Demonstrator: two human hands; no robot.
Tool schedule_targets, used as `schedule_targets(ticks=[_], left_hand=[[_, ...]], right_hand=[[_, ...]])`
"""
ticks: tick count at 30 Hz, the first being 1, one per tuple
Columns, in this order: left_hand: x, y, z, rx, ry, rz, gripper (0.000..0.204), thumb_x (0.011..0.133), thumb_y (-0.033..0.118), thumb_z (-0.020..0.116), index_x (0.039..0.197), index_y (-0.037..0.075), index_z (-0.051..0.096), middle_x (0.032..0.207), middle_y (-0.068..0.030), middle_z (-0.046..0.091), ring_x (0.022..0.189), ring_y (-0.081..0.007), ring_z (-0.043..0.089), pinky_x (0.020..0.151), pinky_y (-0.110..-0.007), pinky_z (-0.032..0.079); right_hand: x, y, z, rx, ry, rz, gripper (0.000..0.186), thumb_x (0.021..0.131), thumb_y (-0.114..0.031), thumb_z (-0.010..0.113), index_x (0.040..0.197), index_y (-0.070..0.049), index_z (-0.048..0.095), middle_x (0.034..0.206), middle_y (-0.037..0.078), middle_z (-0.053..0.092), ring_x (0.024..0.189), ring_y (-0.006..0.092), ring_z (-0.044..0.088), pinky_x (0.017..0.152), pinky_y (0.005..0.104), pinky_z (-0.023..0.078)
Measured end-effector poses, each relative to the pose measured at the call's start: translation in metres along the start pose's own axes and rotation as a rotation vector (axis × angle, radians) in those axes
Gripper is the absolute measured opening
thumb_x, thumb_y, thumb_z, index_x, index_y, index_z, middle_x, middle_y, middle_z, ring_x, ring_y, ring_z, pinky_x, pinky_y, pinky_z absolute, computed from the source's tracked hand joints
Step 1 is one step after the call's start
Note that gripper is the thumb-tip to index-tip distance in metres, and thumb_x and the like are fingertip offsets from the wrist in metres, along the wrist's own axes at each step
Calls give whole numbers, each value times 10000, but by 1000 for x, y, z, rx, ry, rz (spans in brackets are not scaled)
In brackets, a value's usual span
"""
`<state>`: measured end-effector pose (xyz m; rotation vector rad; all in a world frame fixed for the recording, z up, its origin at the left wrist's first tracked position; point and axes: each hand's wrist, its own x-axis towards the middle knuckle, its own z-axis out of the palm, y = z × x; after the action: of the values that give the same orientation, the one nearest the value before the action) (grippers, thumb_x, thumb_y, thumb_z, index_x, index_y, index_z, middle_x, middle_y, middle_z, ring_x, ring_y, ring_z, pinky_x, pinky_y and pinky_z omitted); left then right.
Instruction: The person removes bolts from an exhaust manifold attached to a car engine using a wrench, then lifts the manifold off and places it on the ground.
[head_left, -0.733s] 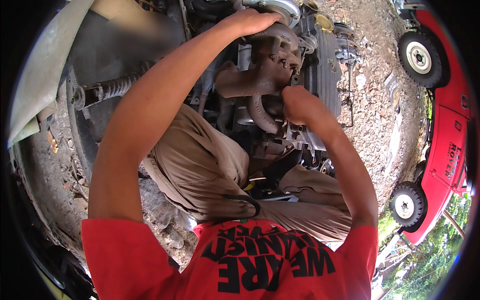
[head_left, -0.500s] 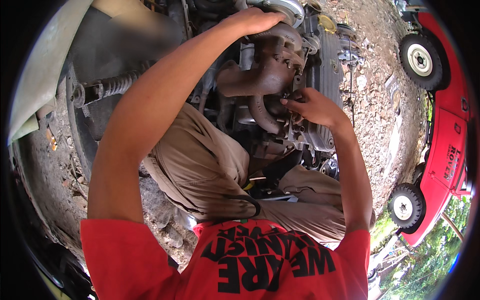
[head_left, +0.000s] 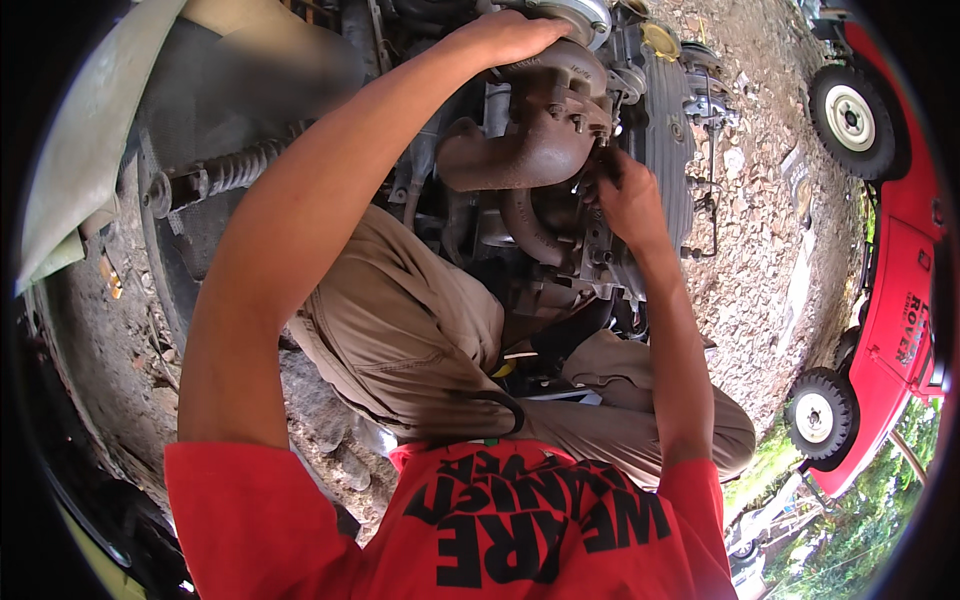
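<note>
A rust-brown cast exhaust manifold [head_left: 525,158] bolts to the engine [head_left: 665,160] in front of me. Above it is a turbocharger with a silvery round housing [head_left: 585,18]. My left hand [head_left: 515,40] grips the turbocharger's rusty body next to that housing, its fingers partly hidden behind the metal. My right hand [head_left: 628,195] is at the manifold's flange on the engine side, below its studs and nuts [head_left: 578,122]. Its fingers are curled together in shadow, and whatever they pinch is too dark to make out.
A coil-spring shock absorber [head_left: 215,178] lies left, by a dark wheel-arch panel [head_left: 185,110]. My bent legs in brown trousers [head_left: 400,330] are below the engine. Right are gravel ground [head_left: 760,260] and a red off-road vehicle [head_left: 900,260]. A yellow cap [head_left: 660,40] tops the engine.
My right hand has moved up along the manifold flange, from the lower curved pipe to near the upper studs, its fingers reaching further in. My left hand stays put.
</note>
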<state>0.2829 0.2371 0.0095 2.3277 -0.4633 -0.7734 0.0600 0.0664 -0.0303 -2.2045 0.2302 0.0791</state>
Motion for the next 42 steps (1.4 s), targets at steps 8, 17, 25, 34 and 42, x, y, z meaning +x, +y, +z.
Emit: schedule_targets(ticks=[8, 17, 25, 34, 42], left_hand=[[1, -3, -1, 12, 46, 22, 767, 908, 671, 420, 1199, 7, 668, 1239, -324, 601, 1241, -410, 559, 1016, -440, 434], [7, -14, -3, 44, -7, 153, 701, 929, 647, 402, 1235, 72, 661, 1252, -324, 593, 1244, -419, 549, 1026, -446, 424], [-7, 2, -5, 9, 23, -31, 812, 896, 676, 429, 1203, -42, 652, 1269, -329, 587, 1260, -400, 552, 1027, -431, 427], [4, 2, 1, 5, -2, 13, 771, 898, 683, 423, 1205, 22, 674, 1268, -314, 595, 1268, -389, 550, 1028, -419, 428], [24, -24, 11, -7, 47, 37, 825, 886, 708, 449, 1275, 5, 636, 1281, -258, 624, 1236, -386, 573, 1006, -434, 454]], right_hand=[[2, 7, 16, -237, 116, -47, 202, 895, -87, 555, 1020, 53, 630, 908, 300, 657, 923, 477, 635, 770, 483, 521], [1, -7, 12, -125, 146, -15, 220, 913, -134, 597, 1048, 40, 596, 933, 307, 645, 931, 490, 617, 768, 488, 498], [-35, -21, -16, -23, 252, -56, 157, 971, -110, 540, 1033, 23, 593, 849, 258, 658, 763, 471, 628, 661, 490, 487], [-40, -8, -40, -568, -91, -419, 254, 811, -175, 758, 996, -43, 644, 800, 117, 665, 751, 337, 652, 724, 444, 492], [-5, 4, -7, -732, -238, -457, 261, 796, -202, 764, 1001, -74, 666, 874, 129, 651, 859, 335, 646, 815, 448, 498]])
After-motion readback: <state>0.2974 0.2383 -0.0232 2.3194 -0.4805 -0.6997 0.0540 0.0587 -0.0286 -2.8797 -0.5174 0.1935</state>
